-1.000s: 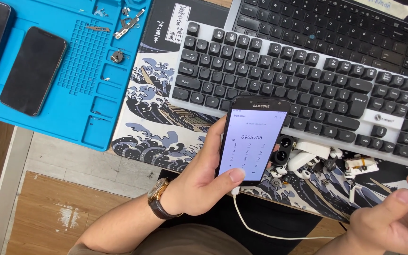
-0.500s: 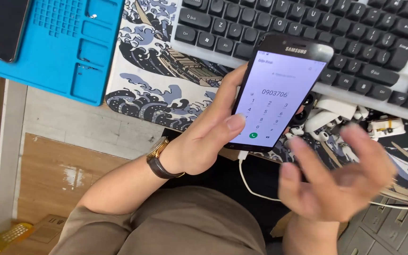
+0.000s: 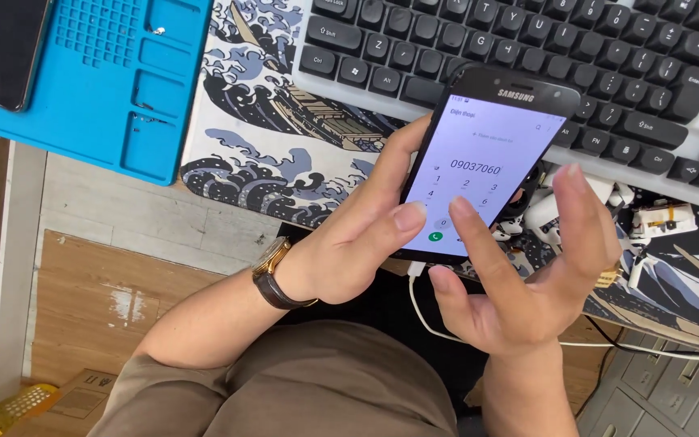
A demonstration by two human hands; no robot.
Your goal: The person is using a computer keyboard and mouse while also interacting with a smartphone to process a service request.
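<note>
Left hand (image 3: pixel 341 251) grasps the black smartphone (image 3: pixel 491 162) by its edge, above the desk's near edge and in front of the keyboard (image 3: pixel 527 48), with a lit dial pad showing and a white cable (image 3: pixel 422 303) plugged into the bottom. Right hand (image 3: pixel 527 275) is open, gripping nothing, index finger on the lower keys. Risks, as judged: one-sided hold could let the phone tip under taps; cable could snag the right wrist; thumb near the screen could cause a stray press.
</note>
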